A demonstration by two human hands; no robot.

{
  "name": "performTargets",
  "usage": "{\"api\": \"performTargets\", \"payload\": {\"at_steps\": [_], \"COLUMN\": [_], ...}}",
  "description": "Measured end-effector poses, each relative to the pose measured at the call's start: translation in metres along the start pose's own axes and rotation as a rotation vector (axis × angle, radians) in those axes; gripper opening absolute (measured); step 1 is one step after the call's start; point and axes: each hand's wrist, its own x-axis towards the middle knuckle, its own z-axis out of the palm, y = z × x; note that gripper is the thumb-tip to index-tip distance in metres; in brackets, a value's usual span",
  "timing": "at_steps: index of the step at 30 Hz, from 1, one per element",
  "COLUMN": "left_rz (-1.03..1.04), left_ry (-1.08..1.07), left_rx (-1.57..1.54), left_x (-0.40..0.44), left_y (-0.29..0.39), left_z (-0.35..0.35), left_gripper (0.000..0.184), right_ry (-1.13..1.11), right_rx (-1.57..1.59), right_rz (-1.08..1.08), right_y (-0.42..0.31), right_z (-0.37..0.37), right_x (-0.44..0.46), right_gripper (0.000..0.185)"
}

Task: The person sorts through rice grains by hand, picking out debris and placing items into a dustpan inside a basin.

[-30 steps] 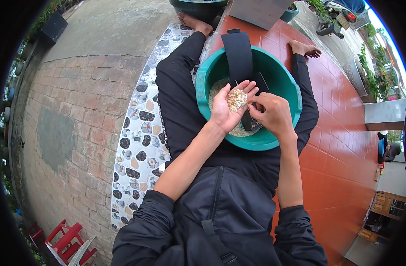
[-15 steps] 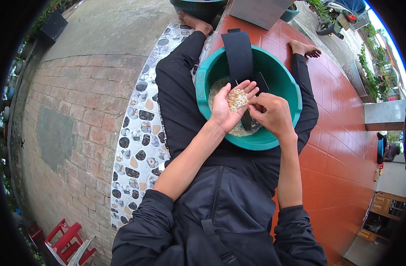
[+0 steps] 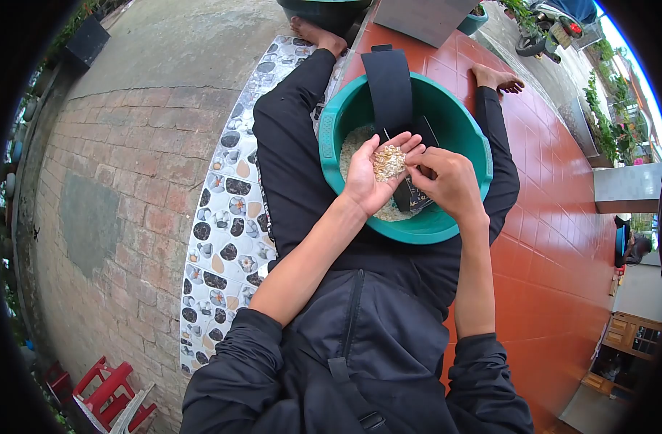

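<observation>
The red-brown tiled floor [image 3: 548, 217] spread to the right of and beyond the green basin [image 3: 331, 137], which sat between the black-trousered legs [image 3: 295, 123]. A curved black band [image 3: 389, 87] stood up at the basin's far side, and a black flat piece with gold lettering [image 3: 414, 197] lay inside it toward the near side. Above the basin's middle, the left hand [image 3: 365, 184] lay palm up, its fingers out straight and its thumb apart, bearing a small heap of rice-like grains [image 3: 389, 163]. The right hand [image 3: 450, 177] was bent in over the basin's right half, thumb and forefinger drawn close at the heap's edge; whether they met or nipped a grain could not be told. Good handling here seemed to call for a level, slightly cupped palm well inside the basin's rim, so that any spill fell within it, and for a thin spread of the heap. A light fingertip pinch, taking single bits from the edge, looked better than digging into the middle.
</observation>
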Motion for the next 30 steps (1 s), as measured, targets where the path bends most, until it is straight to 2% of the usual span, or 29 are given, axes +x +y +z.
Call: {"api": "performTargets", "payload": {"at_steps": [19, 30], "left_rz": [0.009, -0.002], "left_ry": [0.057, 0.065], "left_rx": [0.112, 0.141], "left_x": [0.0, -0.0024], "left_y": [-0.0019, -0.0009], "left_z": [0.0002, 0.004], "left_gripper": [0.054, 0.053], "right_ry": [0.039, 0.038], "right_rx": [-0.075, -0.047], "right_rz": [-0.124, -0.096], "right_y": [0.0055, 0.0036], "right_z": [0.0078, 0.0101], "right_x": [0.004, 0.0012], "right_gripper": [0.01, 0.01]}}
